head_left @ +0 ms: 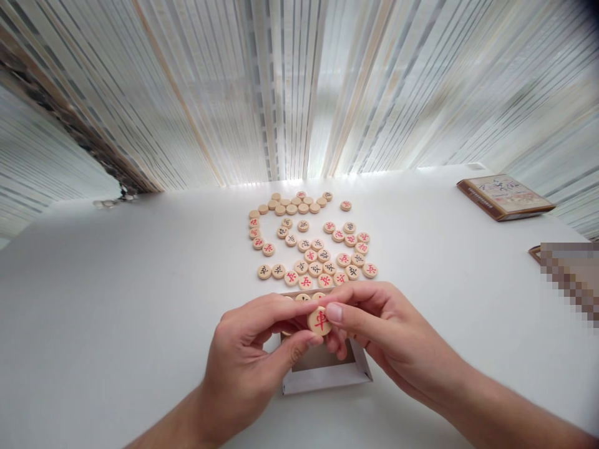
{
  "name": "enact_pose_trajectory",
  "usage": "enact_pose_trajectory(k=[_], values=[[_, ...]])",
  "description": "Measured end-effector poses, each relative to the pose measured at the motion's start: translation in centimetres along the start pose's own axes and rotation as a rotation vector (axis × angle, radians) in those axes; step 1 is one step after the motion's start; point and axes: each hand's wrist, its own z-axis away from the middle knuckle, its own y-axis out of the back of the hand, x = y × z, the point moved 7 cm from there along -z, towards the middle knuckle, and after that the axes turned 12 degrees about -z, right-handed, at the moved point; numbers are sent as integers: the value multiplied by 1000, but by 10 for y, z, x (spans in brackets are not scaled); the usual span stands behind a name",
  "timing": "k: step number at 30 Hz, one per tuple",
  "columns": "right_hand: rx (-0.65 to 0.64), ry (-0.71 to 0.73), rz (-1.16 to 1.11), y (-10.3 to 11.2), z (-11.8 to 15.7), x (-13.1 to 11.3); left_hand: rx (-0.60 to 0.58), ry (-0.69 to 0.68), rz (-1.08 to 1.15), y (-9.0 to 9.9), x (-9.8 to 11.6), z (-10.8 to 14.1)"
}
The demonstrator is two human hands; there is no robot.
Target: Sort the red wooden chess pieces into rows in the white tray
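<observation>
A round wooden piece with a red character [319,321] is held up between both hands, above an open box [327,376]. My left hand [257,349] pinches it from the left with thumb and fingers. From the right, my right hand [381,330] has its thumb and index finger on the same piece. Behind the hands, partly hidden, a few round pieces [303,299] lie in the far part of the box. Beyond the box, several pieces with red or black characters [315,269] lie loosely spread on the white table, and several blank-faced ones [292,209] are farther back.
A flat printed box [508,194] lies at the back right of the white table [140,312]. Nearer, at the right edge, is a brown-edged object [535,252], mostly blurred out. A striped curtain [290,87] hangs behind the table.
</observation>
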Motion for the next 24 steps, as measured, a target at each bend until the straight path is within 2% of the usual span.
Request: enact_pose_trajectory(k=[5,9,19,24], values=[[-53,-20,-17,-5,1,1,51,78,23,3,-2,0],[-18,-51,-50,-6,1,3,66,73,17,4,-2,-1],[72,-60,2,1,0,7,20,-107,-122,0,6,0],[55,-56,62,-1,2,5,-14,-179,-154,-3,12,0]])
